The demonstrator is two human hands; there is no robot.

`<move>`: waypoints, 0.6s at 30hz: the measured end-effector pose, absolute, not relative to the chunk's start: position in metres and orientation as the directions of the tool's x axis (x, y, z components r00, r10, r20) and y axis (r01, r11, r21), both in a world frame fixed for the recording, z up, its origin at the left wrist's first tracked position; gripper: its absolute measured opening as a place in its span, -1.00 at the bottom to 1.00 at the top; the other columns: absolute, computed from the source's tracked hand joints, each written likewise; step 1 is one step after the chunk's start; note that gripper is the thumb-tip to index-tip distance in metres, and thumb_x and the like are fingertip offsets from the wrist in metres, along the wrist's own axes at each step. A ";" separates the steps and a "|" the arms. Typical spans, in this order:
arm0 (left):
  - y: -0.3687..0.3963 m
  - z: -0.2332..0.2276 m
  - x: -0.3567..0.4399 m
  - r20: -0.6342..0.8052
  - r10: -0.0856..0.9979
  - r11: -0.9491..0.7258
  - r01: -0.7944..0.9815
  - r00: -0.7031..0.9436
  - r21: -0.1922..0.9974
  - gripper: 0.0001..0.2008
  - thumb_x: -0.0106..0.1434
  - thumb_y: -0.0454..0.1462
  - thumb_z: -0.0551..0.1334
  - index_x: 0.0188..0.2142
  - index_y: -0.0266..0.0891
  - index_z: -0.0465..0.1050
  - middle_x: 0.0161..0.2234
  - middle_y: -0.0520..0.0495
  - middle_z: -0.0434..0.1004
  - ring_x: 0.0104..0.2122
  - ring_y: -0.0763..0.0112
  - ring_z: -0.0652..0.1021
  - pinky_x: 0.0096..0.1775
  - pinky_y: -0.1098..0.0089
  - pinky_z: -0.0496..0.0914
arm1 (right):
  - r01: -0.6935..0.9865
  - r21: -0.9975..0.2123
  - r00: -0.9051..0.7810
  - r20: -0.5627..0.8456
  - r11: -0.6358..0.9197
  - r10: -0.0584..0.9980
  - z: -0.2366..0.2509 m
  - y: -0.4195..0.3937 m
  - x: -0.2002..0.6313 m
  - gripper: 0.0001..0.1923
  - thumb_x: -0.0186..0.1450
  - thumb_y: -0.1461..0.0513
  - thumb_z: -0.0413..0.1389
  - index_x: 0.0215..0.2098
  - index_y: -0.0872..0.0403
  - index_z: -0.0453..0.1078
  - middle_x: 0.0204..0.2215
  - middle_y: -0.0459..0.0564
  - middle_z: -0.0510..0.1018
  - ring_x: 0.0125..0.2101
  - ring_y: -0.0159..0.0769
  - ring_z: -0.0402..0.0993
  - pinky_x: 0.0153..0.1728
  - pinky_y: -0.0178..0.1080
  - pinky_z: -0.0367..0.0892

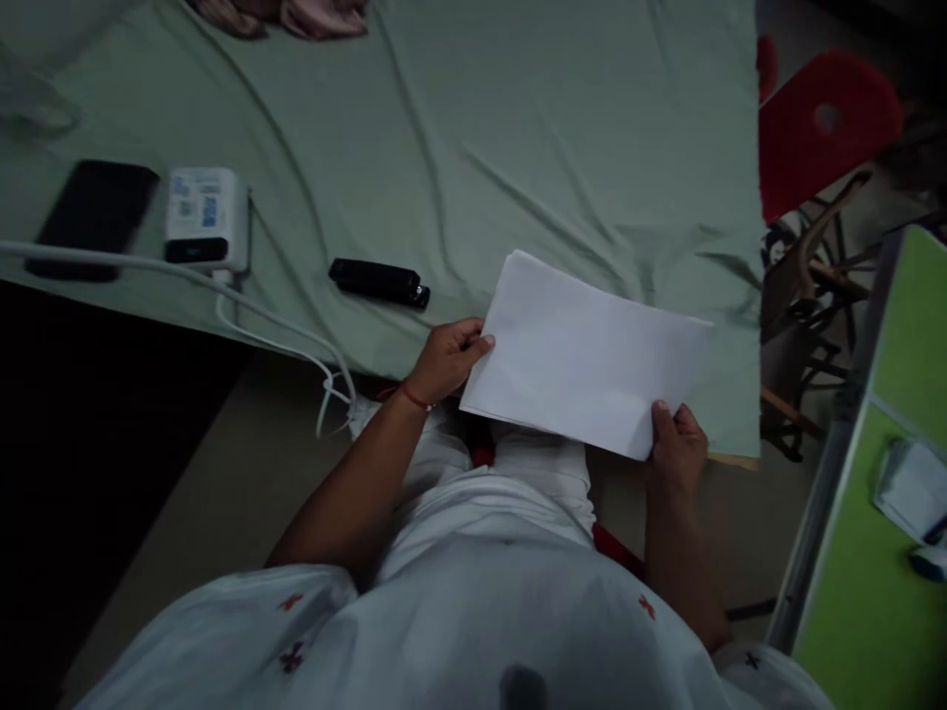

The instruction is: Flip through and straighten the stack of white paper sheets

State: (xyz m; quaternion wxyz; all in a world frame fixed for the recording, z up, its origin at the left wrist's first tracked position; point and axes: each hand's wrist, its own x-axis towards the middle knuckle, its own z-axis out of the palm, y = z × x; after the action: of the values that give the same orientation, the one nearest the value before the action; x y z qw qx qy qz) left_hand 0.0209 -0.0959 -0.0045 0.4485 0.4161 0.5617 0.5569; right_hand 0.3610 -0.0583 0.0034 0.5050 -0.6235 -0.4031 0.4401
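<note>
A thin stack of blank white paper (584, 360) is held over the near edge of the cloth-covered table. My left hand (448, 360) grips its left edge, thumb on top and fingers underneath. At the lower right corner my right hand (677, 444) pinches the sheets, with the thumb on the upper face. The stack bends slightly and its edges show more than one sheet. Left of the paper, a black stapler (379, 282) lies on the cloth, apart from my left hand.
A green cloth (355, 128) with wrinkles covers the table. On its left lie a white power bank (205, 212) with a white cable (273, 306) and a dark phone-like slab (96, 217). A red chair (829, 148) and a bright green table (880, 552) stand to the right.
</note>
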 end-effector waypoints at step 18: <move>-0.096 0.000 0.021 -0.004 0.932 0.026 0.057 -0.362 0.998 -0.65 0.19 -0.01 0.40 -0.44 -0.17 0.35 -0.61 0.18 0.11 -0.58 0.53 0.14 -0.52 0.47 0.08 | 0.134 -0.972 0.250 -0.155 -0.193 0.956 0.011 -0.056 0.356 -0.56 0.07 -0.07 0.38 -0.43 0.01 0.32 -0.51 -0.18 0.44 -0.46 -0.39 0.34 -0.45 -0.32 0.30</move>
State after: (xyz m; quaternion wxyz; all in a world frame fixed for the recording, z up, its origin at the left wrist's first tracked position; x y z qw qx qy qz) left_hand 0.0214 -0.0958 0.0001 0.3879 0.4106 0.6023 0.5641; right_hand 0.3555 -0.0564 0.0112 0.4695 -0.6363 -0.4280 0.4377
